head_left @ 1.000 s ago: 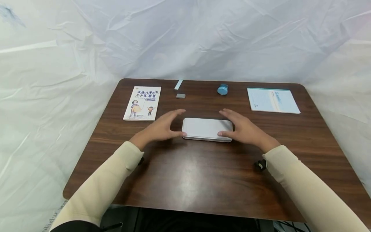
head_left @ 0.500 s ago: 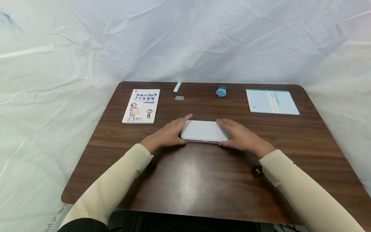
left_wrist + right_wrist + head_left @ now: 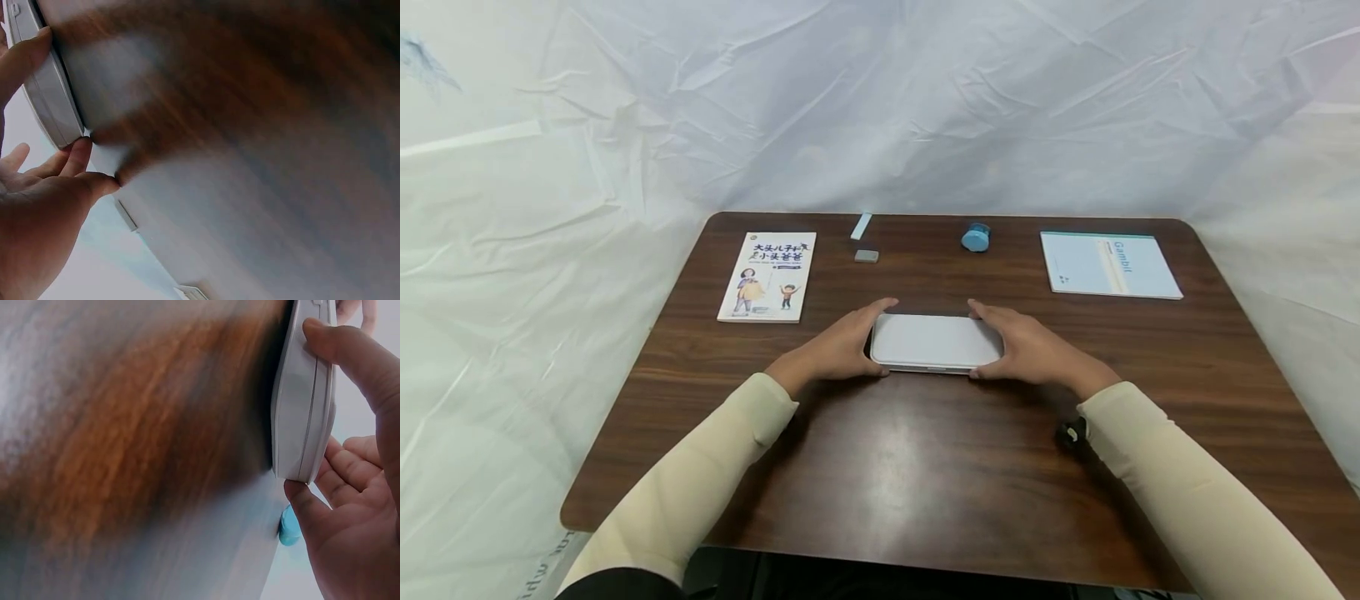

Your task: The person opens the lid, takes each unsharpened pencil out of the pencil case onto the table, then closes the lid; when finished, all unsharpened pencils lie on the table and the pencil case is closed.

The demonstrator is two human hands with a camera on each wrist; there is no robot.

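Note:
A flat white pencil case (image 3: 936, 340) with rounded corners lies closed near the middle of the table, its long side facing me. My left hand (image 3: 837, 343) grips its left end, thumb at the near edge and fingers round the end and far side. On the right end, my right hand (image 3: 1036, 348) grips in a mirrored way. The left wrist view shows the thumb on the seamed side of the case (image 3: 53, 100), fingertips at its corner. A small latch shows at the top of the case (image 3: 297, 419) in the right wrist view, beside the thumb.
At the left lies a picture-covered book (image 3: 766, 279); a pale blue notebook (image 3: 1111, 265) lies at the right. Along the back are a light strip (image 3: 861, 226), a small grey block (image 3: 867, 257) and a blue round object (image 3: 976, 237). White sheeting hangs behind the brown table (image 3: 895, 467).
Both hands have closed in from around the pencil case onto its ends, thumbs now at its near edge. The case stays in about the same place; the head view has tilted slightly.

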